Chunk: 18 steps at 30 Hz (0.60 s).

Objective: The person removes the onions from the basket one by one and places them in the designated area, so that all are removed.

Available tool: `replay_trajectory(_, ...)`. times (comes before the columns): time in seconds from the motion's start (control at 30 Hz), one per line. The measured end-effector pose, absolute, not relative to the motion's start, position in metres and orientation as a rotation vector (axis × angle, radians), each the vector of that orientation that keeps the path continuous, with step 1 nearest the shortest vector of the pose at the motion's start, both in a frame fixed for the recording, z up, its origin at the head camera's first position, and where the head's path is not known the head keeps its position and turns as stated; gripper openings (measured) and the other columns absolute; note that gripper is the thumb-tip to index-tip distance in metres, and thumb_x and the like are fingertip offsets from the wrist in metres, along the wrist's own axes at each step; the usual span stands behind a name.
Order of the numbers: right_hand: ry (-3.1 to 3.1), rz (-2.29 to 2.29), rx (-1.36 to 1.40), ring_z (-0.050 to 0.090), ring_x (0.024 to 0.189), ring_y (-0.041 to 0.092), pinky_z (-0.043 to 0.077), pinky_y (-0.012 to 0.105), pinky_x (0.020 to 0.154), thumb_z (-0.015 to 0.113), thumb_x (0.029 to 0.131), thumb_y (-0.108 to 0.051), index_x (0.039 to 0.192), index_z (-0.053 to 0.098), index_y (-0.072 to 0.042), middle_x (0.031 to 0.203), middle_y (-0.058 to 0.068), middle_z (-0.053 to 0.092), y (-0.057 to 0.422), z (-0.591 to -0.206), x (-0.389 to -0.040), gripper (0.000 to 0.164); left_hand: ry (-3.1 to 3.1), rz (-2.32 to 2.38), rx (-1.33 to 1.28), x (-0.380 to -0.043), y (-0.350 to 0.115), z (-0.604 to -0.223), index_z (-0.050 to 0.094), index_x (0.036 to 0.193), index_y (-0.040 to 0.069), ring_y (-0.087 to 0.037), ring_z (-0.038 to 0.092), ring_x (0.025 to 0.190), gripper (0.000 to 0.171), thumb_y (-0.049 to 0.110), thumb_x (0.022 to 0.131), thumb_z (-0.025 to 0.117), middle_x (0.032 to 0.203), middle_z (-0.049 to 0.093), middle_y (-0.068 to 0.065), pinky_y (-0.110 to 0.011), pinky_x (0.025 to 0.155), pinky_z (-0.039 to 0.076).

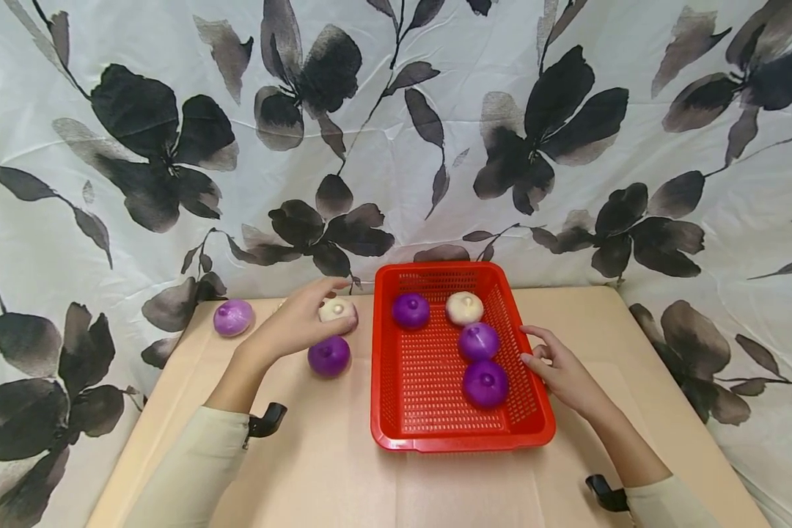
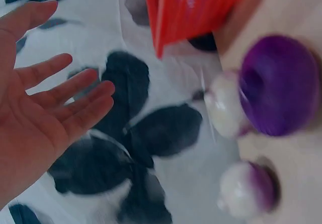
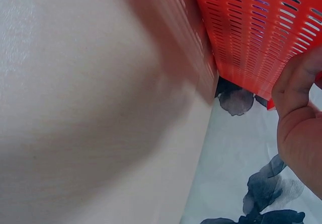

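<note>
Head view: rectangular red perforated plastic basket by the far edge of a beige table. Contents: four round purple or cream onions, one near the far left corner, three along the right side. Right hand: gripping the basket's right rim. Left hand: apart from it, fingers spread, holding nothing, over a round white-and-purple onion. Round dark-purple onion: just nearer. Round lilac onion: table's far left corner.

One pale beige flat table; behind and beside it, one creased white fabric hanging with grey-black floral print.
</note>
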State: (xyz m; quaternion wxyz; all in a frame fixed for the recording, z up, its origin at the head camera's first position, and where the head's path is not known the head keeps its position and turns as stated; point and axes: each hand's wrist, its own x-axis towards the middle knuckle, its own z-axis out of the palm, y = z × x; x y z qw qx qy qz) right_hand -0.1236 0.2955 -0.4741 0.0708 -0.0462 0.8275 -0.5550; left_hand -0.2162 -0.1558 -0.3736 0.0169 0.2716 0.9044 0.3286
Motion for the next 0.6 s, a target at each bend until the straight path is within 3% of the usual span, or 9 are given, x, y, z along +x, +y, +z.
replay_trajectory(0.17, 2.484, -1.676, -0.151, 0.051, 0.059, 0.010, 0.050, 0.026, 0.049, 0.059, 0.104, -0.010, 0.155, 0.032, -0.002, 0.086, 0.011, 0.048, 0.295, -0.472, -0.125, 0.059, 2.786, 0.963, 1.034, -0.216, -0.122, -0.367, 0.058, 0.140, 0.008, -0.033, 0.063, 0.122, 0.059, 0.029, 0.089, 0.078, 0.138, 0.062, -0.010, -0.051, 0.103, 0.053)
replay_trajectory(0.37, 2.484, -1.663, -0.145, 0.053, 0.060, 0.009, 0.051, 0.025, 0.049, 0.059, 0.105, -0.010, 0.155, 0.033, -0.002, 0.086, 0.011, 0.049, 0.296, -0.475, -0.126, 0.057, 2.696, 0.840, 1.234, -0.214, -0.079, -0.360, 0.058, 0.139, 0.009, -0.025, 0.061, 0.124, 0.058, 0.031, 0.089, 0.078, 0.135, 0.063, -0.007, -0.044, 0.108, 0.051)
replay_trajectory(0.6, 2.487, -1.665, -0.144, 0.053, 0.060, 0.010, 0.050, 0.024, 0.049, 0.059, 0.105, -0.011, 0.155, 0.032, -0.003, 0.086, 0.011, 0.049, 0.296, -0.474, -0.126, 0.057, 2.648, 0.804, 1.292, -0.226, -0.038, -0.357, 0.058, 0.139, 0.008, -0.023, 0.060, 0.125, 0.061, 0.031, 0.088, 0.081, 0.135, 0.063, -0.008, -0.040, 0.107, 0.052)
